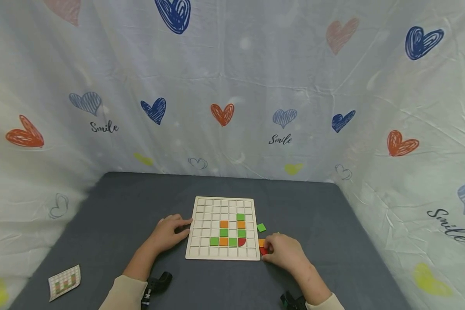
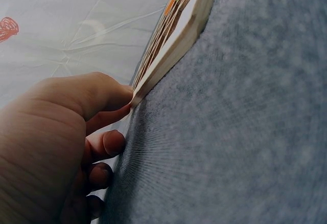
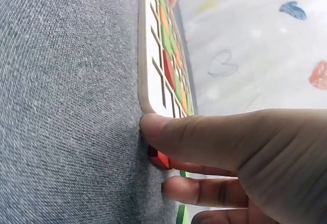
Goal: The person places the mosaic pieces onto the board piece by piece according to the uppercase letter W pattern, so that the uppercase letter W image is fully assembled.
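Note:
A pale square grid board (image 1: 201,211) lies on the table, with green, orange and red tiles in several of its cells. My left hand (image 1: 169,231) rests at the board's left edge, its thumb (image 2: 110,93) and index fingertip against the side. Off the board's right edge, my right hand (image 1: 284,252) pinches a red tile (image 3: 159,157) between thumb and index finger. The thumb tip lies close to the board's near right corner. An orange tile (image 1: 261,243) is just beyond the red one, partly hidden by the fingers. Farther back lies a loose green tile (image 1: 261,227).
A small printed card (image 1: 64,282) with a coloured grid pattern lies at the table's left. The dark grey table (image 1: 147,189) is enclosed by a white curtain (image 1: 252,77) with printed hearts. Black wrist devices sit on both forearms.

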`<state>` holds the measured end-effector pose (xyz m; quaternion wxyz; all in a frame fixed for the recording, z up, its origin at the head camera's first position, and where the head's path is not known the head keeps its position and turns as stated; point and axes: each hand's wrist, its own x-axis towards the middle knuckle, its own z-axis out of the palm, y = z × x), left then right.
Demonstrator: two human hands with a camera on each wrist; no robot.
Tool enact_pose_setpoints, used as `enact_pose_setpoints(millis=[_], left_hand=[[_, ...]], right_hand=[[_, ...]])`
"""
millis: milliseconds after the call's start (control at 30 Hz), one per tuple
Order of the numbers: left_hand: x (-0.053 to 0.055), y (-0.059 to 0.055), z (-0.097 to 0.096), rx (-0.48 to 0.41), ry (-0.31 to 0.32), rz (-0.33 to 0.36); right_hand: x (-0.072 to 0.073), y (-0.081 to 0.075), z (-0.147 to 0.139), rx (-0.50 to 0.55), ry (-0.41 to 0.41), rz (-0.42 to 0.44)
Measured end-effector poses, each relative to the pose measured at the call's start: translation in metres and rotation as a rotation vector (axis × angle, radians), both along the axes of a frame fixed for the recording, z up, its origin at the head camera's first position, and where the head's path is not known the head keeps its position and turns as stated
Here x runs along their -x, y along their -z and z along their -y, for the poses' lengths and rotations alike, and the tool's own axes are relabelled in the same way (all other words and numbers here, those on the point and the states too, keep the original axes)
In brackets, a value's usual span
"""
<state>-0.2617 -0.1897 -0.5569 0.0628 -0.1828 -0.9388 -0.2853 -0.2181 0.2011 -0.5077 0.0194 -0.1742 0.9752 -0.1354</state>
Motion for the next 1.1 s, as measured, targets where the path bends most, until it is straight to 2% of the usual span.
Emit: enact_pose_setpoints(millis=[233, 467, 800, 1100], left_hand=[[0.000, 0.001, 0.002, -0.001, -0.003, 0.006], [-0.001, -0.001, 0.004, 0.002, -0.005, 0.016], [-0.003, -0.004, 0.002, -0.005, 0.000, 0.004], [0.000, -0.001, 0.001, -0.005, 0.004, 0.023]], right_hand=[[0.002, 0.002, 0.000, 0.012, -0.021, -0.028], [0.007, -0.010, 0.007, 0.059, -0.038, -0.074], [0.014, -0.033, 0.039, 0.190, -0.127, -0.101], [0.020, -0.036, 0.075, 0.251, -0.187, -0.109]])
